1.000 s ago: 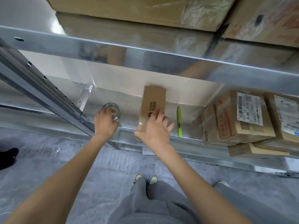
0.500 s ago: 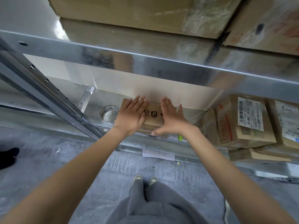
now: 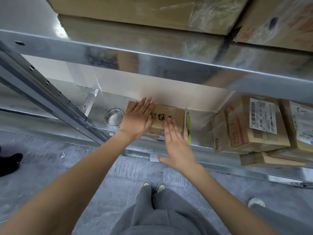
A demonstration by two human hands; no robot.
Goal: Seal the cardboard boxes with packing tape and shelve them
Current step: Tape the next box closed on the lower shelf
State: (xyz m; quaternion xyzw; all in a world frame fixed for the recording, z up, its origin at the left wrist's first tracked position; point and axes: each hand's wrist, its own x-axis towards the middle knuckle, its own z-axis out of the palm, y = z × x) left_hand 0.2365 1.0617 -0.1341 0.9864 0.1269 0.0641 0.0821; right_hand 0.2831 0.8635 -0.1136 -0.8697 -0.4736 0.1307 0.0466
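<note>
A small brown cardboard box (image 3: 171, 116) with a black printed logo lies flat on the metal shelf (image 3: 199, 126). My left hand (image 3: 138, 118) rests flat on the box's left part with straight fingers. My right hand (image 3: 177, 143) hovers open over the box's near right corner, fingers straight and pointing at the shelf. A roll of clear packing tape (image 3: 114, 117) stands on the shelf just left of the box. A green pen-shaped tool (image 3: 188, 126) lies to the right of the box.
Labelled cardboard boxes (image 3: 254, 126) are stacked at the shelf's right. Large boxes (image 3: 135, 12) sit on the upper shelf (image 3: 152, 60), which overhangs the work area. A slanted metal upright (image 3: 50, 97) crosses at left. Grey floor, my legs and shoes below.
The box went from standing upright to lying flat on the shelf. My left hand left the tape roll and lies on the box. My right hand has drawn back toward me.
</note>
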